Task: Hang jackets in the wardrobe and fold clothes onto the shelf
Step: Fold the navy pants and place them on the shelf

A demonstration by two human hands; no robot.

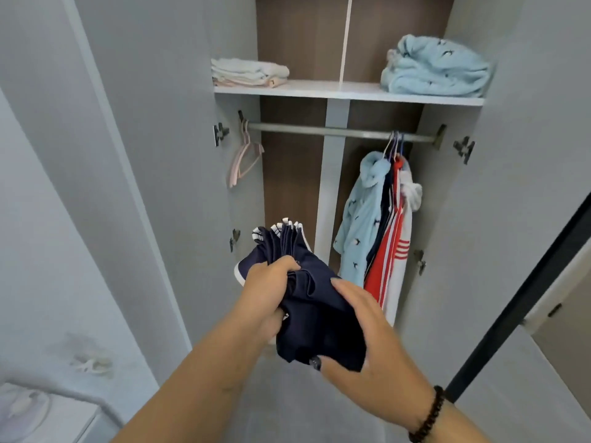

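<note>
Writing and brands: no lettering is showing clearly enough to read on any garment or fitting.
Navy garment [315,302]: a smooth, thin dark blue fabric, bunched into soft folds, with white stripes at its upper edges and white trim at its left edge; it is being held up in front of the open wardrobe, below the rail and between the two hands.
Left hand [271,292]: its fingers are curling tightly round a gathered handful of the navy garment.
Right hand [367,337]: it is gripping the garment's lower right part, fingers lying over the cloth and thumb pressing beneath; a bracelet [430,414] of dark round beads is sitting on the wrist.
Shelf [335,90]: a flat pale board is spanning the wardrobe [294,36], whose back panel is brown wood-grain.
White stack [248,72]: folded white and pale pink cloth is lying at the shelf's left end.
Blue fleece [436,67]: a fluffy light blue bundle with small dark bird shapes is lying at the shelf's right end.
Rail [335,132]: a grey metal bar is running under the shelf.
Pink hangers [244,158]: thin empty ones are hanging at the rail's left end.
Hung jackets [380,225]: a fleecy light blue one, a dark one and a red-and-white striped one are hanging together at the right end.
</note>
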